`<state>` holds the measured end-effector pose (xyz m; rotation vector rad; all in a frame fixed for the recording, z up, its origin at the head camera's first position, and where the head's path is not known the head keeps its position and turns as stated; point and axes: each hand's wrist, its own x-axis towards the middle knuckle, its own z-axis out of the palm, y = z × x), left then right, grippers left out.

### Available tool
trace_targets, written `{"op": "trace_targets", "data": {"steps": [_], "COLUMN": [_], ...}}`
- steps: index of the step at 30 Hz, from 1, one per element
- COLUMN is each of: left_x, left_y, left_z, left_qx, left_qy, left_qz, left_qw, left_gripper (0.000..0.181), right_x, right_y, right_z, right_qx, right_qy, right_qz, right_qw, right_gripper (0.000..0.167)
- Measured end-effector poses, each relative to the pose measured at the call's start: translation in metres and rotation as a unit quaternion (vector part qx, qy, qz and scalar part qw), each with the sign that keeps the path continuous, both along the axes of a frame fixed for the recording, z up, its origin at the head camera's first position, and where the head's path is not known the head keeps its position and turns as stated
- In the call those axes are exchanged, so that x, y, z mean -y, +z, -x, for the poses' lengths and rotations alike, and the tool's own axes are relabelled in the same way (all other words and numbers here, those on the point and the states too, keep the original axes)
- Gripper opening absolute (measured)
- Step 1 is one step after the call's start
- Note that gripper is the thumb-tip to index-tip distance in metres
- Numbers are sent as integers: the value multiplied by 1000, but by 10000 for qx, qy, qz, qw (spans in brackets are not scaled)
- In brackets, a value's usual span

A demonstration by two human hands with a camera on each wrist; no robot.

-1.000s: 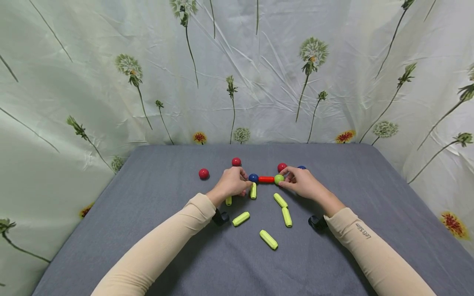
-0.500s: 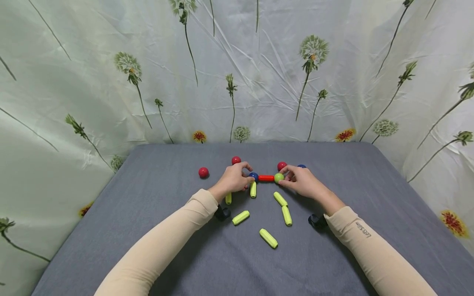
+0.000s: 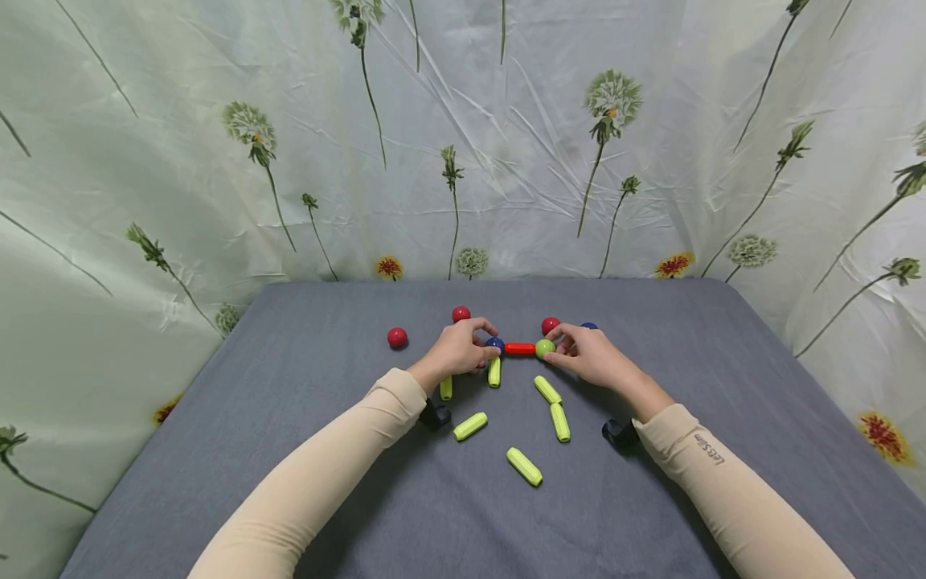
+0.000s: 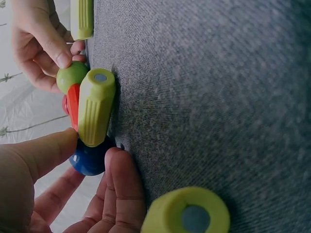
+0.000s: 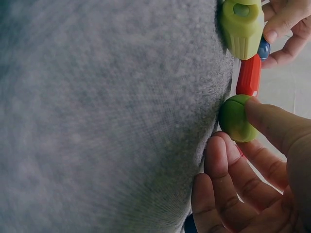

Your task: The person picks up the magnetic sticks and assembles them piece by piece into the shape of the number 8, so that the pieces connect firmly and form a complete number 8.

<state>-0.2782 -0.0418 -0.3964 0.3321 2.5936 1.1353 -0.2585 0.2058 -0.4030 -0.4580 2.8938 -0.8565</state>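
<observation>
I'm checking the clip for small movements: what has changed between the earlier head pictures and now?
The left hand moved slightly right, its thumb and forefinger now around the blue ball. The right hand still holds the green ball; the red stick and loose yellow sticks stayed put.

Grey cloth (image 3: 304,354); behind it, creased pale curtain (image 3: 506,185), flower-printed, material hard to tell.

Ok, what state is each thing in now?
Near blue ball: pinched in the left hand.
Green ball: pinched in the right hand.
Red rod: between those two, touching both.
One yellow rod: end against near blue ball.
Other yellow rods: on the cloth, two end to end.
Red balls: three show plainly, on the cloth.
Far blue ball: mostly hidden by right hand.
</observation>
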Motion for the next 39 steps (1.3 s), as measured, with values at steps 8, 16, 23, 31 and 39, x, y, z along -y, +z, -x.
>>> {"op": "trace_targets", "data": {"steps": [8, 16, 23, 31, 39], "left_x": [0, 0, 0, 0, 0], "left_y": [-2, -3, -5, -4, -4], "left_z": [2, 2, 1, 1, 3], "left_qx": [-70, -126, -124, -54, 36], "left_qy": [-34, -24, -18, 13, 69], "left_qz": [68, 108, 97, 53, -7], "left_qw": [9999, 9999, 9999, 10000, 10000], "left_gripper": [27, 26, 24, 25, 24], "right_x": [0, 0, 0, -6, -25], "right_y": [-1, -1, -2, 3, 15], "right_z": [1, 0, 0, -1, 5], "right_qx": [-77, -78, -83, -109, -324], "right_qy": [25, 17, 43, 22, -259], "right_qz": [-23, -1, 23, -59, -93], "right_qw": [10000, 10000, 10000, 9999, 9991], "right_gripper": [31, 31, 31, 34, 35]}}
